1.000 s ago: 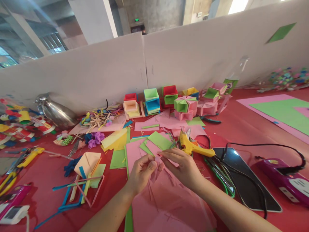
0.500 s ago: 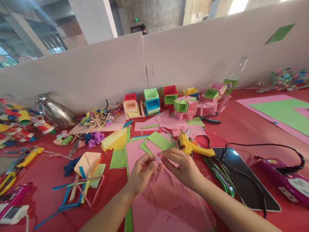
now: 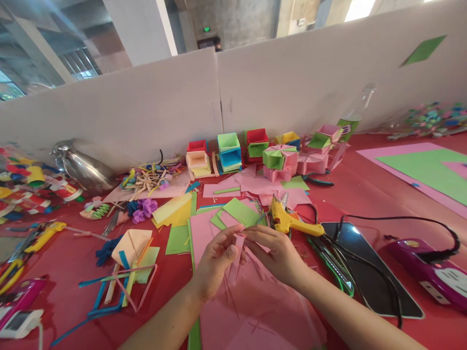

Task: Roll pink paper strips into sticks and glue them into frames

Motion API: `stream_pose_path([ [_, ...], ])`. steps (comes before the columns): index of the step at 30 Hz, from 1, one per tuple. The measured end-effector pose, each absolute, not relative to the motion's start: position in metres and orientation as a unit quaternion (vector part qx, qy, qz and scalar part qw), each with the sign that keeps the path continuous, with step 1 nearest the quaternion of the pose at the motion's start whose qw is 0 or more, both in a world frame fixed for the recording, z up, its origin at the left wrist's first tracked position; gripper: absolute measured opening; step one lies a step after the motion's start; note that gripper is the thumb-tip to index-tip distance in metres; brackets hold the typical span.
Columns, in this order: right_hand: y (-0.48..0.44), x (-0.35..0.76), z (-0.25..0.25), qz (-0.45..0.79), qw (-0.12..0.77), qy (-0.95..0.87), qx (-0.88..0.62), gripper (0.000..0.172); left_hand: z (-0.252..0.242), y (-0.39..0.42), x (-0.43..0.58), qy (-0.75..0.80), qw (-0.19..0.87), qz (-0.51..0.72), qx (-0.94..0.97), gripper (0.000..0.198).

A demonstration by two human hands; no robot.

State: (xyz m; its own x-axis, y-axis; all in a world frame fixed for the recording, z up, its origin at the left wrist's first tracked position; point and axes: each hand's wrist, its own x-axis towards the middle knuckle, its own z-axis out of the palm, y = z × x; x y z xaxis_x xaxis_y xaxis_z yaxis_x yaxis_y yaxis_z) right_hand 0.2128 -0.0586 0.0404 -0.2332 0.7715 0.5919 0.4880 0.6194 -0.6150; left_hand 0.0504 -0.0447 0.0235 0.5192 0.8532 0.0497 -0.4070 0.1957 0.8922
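Note:
Between my two hands is a narrow pink paper strip, its top end folded over and its lower part hanging down. My left hand pinches it from the left, thumb at the front. On the other side my right hand has its fingertips closed at the strip's upper end, where the fingers partly hide the fold. Below both hands lies a stack of pink paper sheets, with thin pink offcuts scattered on it. Green paper pieces rest just beyond my fingers.
A yellow glue gun lies right of my hands, near a green-edged cutter and a black tablet crossed by a cable. Folded paper boxes line the white partition. Paper strips and a metal jug are left.
The pink strip has turned, so more of its length now shows hanging between my hands. My left fingers have risen slightly towards my right fingertips.

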Motion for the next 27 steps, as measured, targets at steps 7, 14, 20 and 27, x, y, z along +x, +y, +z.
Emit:
stream_pose_path([
  [7,-0.061,0.214,0.043,0.188,0.452,-0.771,-0.407,0.018,0.022,-0.046,0.052,0.241,0.743,0.433,0.450,0.044],
  [14,-0.067,0.215,0.052,0.221,0.432,-0.777,-0.401,0.017,0.024,-0.050,0.055,0.244,0.760,0.431,0.421,0.045],
  [20,-0.063,0.214,0.046,0.216,0.439,-0.767,-0.414,0.018,0.025,-0.050,0.055,0.270,0.736,0.442,0.436,0.041],
  [27,-0.062,0.219,0.051,0.235,0.427,-0.771,-0.409,0.021,0.025,-0.043,0.048,0.343,0.604,0.422,0.582,0.042],
])
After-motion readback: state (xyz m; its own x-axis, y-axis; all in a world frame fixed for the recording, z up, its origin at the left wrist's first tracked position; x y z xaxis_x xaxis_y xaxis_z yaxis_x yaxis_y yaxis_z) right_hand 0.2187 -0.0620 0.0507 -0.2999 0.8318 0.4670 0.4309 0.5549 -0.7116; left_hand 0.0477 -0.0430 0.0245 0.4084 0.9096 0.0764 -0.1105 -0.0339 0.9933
